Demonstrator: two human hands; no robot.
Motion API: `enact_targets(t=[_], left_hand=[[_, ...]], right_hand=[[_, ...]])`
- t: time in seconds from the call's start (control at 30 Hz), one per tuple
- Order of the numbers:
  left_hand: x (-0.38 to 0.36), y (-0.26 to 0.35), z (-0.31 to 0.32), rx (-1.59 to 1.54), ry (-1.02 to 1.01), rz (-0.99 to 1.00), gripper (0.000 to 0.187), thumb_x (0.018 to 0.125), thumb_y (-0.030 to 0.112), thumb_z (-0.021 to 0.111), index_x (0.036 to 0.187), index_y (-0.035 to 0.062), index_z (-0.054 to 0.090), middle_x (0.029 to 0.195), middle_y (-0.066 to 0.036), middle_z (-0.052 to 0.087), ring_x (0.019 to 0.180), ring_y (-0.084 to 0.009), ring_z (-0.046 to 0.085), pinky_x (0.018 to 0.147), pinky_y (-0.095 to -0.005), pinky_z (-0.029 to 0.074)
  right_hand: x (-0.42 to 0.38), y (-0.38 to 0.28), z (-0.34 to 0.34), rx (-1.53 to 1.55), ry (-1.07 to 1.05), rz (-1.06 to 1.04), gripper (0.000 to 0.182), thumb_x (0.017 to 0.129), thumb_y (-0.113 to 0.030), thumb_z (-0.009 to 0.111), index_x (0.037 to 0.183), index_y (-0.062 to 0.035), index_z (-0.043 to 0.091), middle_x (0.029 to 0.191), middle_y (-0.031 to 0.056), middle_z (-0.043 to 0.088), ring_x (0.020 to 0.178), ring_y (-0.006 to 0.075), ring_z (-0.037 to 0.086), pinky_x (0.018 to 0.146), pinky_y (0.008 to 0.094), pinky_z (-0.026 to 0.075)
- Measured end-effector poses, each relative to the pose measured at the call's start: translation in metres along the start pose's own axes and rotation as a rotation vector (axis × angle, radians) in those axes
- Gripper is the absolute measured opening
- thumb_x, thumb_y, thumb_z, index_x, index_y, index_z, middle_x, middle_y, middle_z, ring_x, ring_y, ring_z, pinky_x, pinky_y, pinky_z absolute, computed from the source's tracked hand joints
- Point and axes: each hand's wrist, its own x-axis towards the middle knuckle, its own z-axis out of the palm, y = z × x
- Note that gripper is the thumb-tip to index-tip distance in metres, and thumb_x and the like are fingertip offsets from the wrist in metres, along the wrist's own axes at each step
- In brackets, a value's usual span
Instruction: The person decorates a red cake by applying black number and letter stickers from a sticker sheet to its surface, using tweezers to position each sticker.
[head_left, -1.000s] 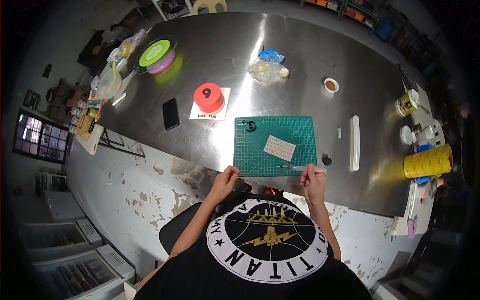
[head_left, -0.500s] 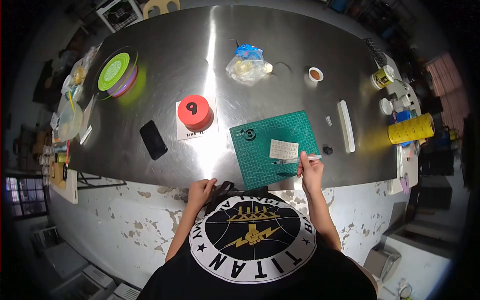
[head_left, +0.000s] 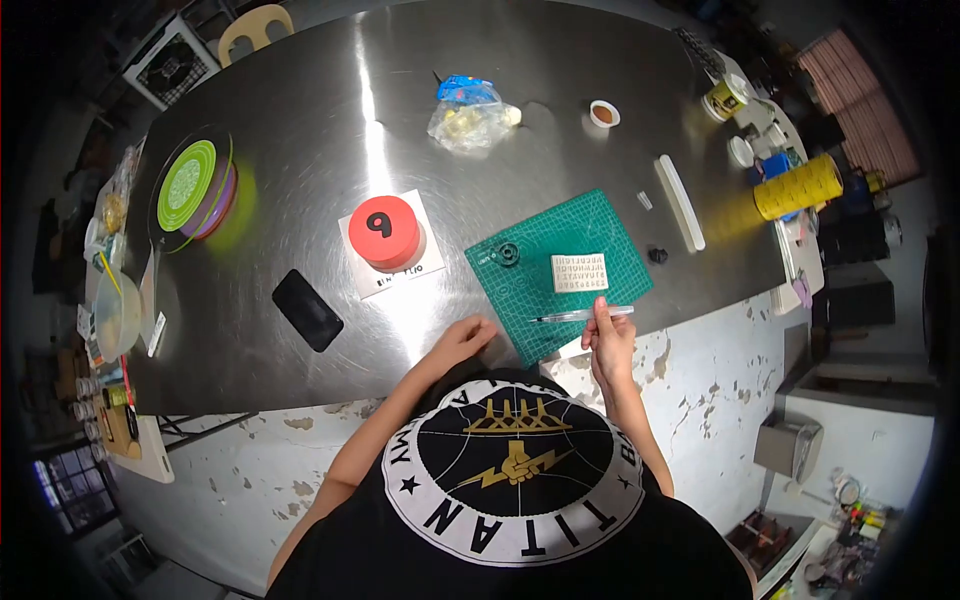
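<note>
My right hand (head_left: 609, 340) is closed on a slim clear brush pen (head_left: 570, 316), which lies level over the lower part of the green cutting mat (head_left: 520, 300). Just above the pen, a pale letter mold (head_left: 579, 273) rests on the mat. My left hand (head_left: 468, 337) is at the table edge, left of the mat, its fingers curled together; whether they hold anything is too small to tell. Up and left of it, a red round cake (head_left: 384, 232) with a black number on top sits on a white printed board (head_left: 427, 254).
A black phone (head_left: 307, 310) lies left of the board. Green and purple plates (head_left: 188, 187), a plastic bag (head_left: 472, 122), a small cup (head_left: 604, 114), a white rolling stick (head_left: 680, 203), a dark lump (head_left: 657, 255) and a yellow roll (head_left: 798, 187) stand around the metal table (head_left: 290, 130).
My left hand has moved forward and right, onto the table near the mat. The mold now sits farther from the pen and is turned slightly. The whole view has tilted.
</note>
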Motion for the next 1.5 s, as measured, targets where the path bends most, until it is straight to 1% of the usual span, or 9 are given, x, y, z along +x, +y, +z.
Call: enact_targets(t=[0.17,0.27,0.43,0.5,0.53,0.77,0.87,0.93,1.5], left_hand=[[0.012,0.018,0.007,-0.210,-0.216,-0.018,0.029,0.090,0.032,0.049,0.081,0.0046,0.053,0.063,0.003,0.049,0.051,-0.0026,0.041,0.045,-0.0183,0.032],[0.011,0.010,0.009,-0.155,-0.204,0.013,0.027,0.090,0.031,0.050,0.083,0.0051,0.053,0.061,0.004,0.048,0.048,-0.0016,0.038,0.042,-0.0174,0.029],[0.008,0.004,0.002,-0.263,-0.155,-0.012,0.026,0.089,0.030,0.052,0.084,0.0047,0.053,0.060,0.004,0.048,0.049,-0.0017,0.038,0.043,-0.0175,0.030],[0.005,0.013,0.002,-0.179,-0.137,-0.009,0.025,0.088,0.030,0.053,0.085,0.0048,0.053,0.060,0.004,0.048,0.049,-0.0017,0.038,0.043,-0.0176,0.030],[0.005,0.016,0.002,-0.094,-0.120,-0.007,0.024,0.088,0.029,0.054,0.086,0.0048,0.053,0.060,0.004,0.048,0.049,-0.0016,0.038,0.043,-0.0176,0.030],[0.004,0.011,-0.004,-0.182,-0.085,-0.014,0.024,0.087,0.028,0.056,0.088,0.0045,0.054,0.061,0.005,0.047,0.050,-0.0016,0.039,0.045,-0.0174,0.030],[0.006,0.008,-0.004,-0.130,-0.027,0.055,0.025,0.086,0.029,0.057,0.088,0.0043,0.054,0.061,0.005,0.047,0.051,-0.0014,0.039,0.045,-0.0170,0.029],[0.005,0.013,-0.007,-0.235,-0.061,0.007,0.025,0.085,0.028,0.058,0.088,0.0038,0.054,0.061,0.006,0.046,0.051,-0.0009,0.038,0.045,-0.0168,0.027],[0.009,0.008,-0.011,-0.193,-0.054,0.021,0.020,0.085,0.023,0.060,0.088,0.0034,0.055,0.061,0.009,0.044,0.051,0.0003,0.035,0.045,-0.0163,0.026]], right_hand=[[-0.016,0.010,0.008,0.044,-0.031,0.045,0.029,0.087,-0.028,0.055,0.073,-0.0028,0.051,0.053,0.0033,0.048,0.039,0.0109,0.045,0.037,0.0232,0.035],[-0.025,0.012,0.015,0.106,-0.050,0.069,0.027,0.087,-0.028,0.055,0.075,-0.0038,0.050,0.056,0.0032,0.049,0.040,0.0107,0.046,0.036,0.0209,0.037],[-0.026,0.018,0.016,0.103,-0.012,0.076,0.026,0.087,-0.027,0.056,0.077,-0.0035,0.050,0.057,0.0033,0.049,0.040,0.0108,0.045,0.036,0.0211,0.037],[-0.026,0.017,0.021,0.077,0.004,0.094,0.028,0.087,-0.026,0.056,0.074,-0.0031,0.048,0.055,0.0036,0.048,0.041,0.0114,0.046,0.038,0.0233,0.036],[-0.026,0.017,0.023,0.075,-0.003,0.094,0.028,0.087,-0.026,0.056,0.074,-0.0031,0.048,0.055,0.0036,0.048,0.041,0.0114,0.046,0.038,0.0233,0.036],[-0.020,0.019,0.028,0.083,-0.068,0.098,0.027,0.086,-0.027,0.056,0.075,-0.0035,0.048,0.057,0.0037,0.049,0.041,0.0113,0.046,0.038,0.0222,0.037],[-0.016,0.021,0.029,0.079,-0.091,0.107,0.026,0.086,-0.027,0.056,0.077,-0.0040,0.049,0.058,0.0036,0.049,0.042,0.0109,0.046,0.038,0.0214,0.037],[-0.013,0.021,0.030,0.078,-0.095,0.098,0.026,0.086,-0.027,0.056,0.077,-0.0043,0.049,0.058,0.0036,0.049,0.042,0.0110,0.047,0.038,0.0214,0.037],[-0.011,0.021,0.030,0.171,-0.050,0.172,0.027,0.086,-0.029,0.056,0.074,-0.0058,0.049,0.057,0.0025,0.048,0.043,0.0115,0.045,0.039,0.0234,0.035]])
